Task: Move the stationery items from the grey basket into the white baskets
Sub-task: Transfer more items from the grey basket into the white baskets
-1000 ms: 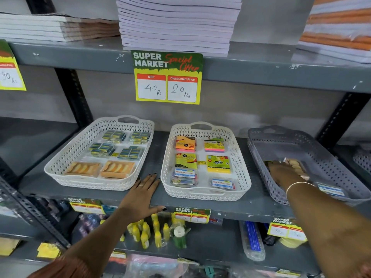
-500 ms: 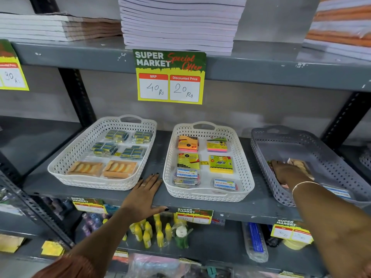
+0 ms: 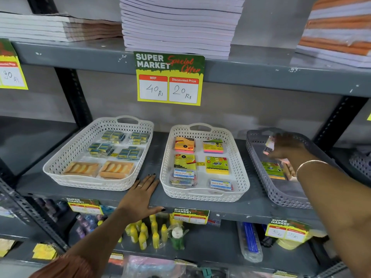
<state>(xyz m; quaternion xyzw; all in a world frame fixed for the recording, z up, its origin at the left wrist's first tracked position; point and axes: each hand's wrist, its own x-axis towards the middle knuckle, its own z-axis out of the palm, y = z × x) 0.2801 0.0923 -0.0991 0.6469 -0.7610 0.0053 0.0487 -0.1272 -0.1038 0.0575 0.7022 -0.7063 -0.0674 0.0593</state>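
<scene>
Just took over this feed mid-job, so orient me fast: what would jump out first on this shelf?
The yellow price sign hanging from the upper shelf's edge, above two white baskets filled with neat rows of packets. At right, the right hand lifts a small packet over the grey basket, where a green pad lies. The left hand rests flat on the shelf between the white baskets.
</scene>
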